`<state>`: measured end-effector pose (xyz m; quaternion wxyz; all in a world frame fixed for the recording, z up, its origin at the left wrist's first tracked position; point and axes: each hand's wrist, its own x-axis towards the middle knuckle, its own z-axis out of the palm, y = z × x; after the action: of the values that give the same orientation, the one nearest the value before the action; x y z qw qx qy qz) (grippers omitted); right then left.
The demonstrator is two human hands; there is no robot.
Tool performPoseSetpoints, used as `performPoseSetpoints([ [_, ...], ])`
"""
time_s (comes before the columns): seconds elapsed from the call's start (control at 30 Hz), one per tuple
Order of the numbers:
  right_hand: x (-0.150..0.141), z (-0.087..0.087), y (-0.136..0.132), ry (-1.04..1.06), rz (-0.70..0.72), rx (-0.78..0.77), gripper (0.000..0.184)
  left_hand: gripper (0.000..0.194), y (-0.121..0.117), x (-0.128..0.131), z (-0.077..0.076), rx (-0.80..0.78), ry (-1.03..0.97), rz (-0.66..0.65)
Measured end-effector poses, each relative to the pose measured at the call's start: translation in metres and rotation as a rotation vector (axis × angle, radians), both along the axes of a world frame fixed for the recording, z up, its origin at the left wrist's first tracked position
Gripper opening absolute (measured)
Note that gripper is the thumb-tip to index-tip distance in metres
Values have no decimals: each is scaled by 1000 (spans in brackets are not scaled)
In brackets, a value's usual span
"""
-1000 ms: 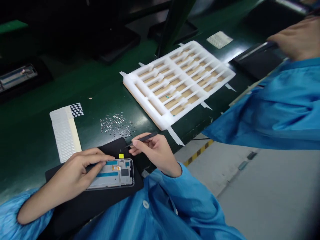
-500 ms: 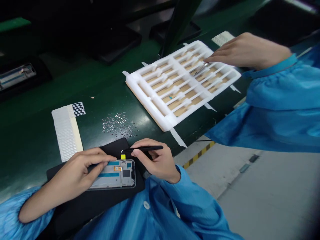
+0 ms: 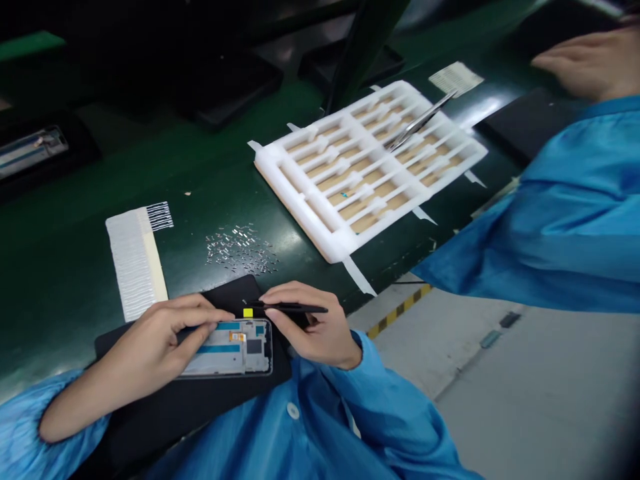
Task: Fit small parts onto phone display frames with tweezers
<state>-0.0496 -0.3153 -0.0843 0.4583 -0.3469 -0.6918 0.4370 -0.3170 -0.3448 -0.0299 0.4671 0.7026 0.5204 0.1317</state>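
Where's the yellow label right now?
In the head view, the yellow label sits on the black mat just above the top edge of the phone frame, beside the tips of the black tweezers in the right hand.

A smartphone frame [image 3: 223, 363] — pale grey, striped teal — lies beside a yellow label [image 3: 248, 313]; the foam tray [image 3: 295, 207] is white, the smock [image 3: 300, 427] bright blue.

Green workbench [image 3: 75, 267], white foam tray [image 3: 295, 207], scattered tiny metal pieces [image 3: 240, 250], white striped pad [image 3: 133, 263], black mat [image 3: 230, 290]
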Motion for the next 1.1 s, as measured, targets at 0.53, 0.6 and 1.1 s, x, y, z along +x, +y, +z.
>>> performPoseSetpoints([
  [0.53,-1,3,20,155,-94,-650,34,33,-1,-2,-1,-32,24,1],
  [0.6,2,1,18,173,-131,-605,32,32,-1,-3,-1,-22,23,-4],
  [1.1,36,-7,-5,-100,-264,-130,7,33,-2,-5,-5,-65,14,20],
])
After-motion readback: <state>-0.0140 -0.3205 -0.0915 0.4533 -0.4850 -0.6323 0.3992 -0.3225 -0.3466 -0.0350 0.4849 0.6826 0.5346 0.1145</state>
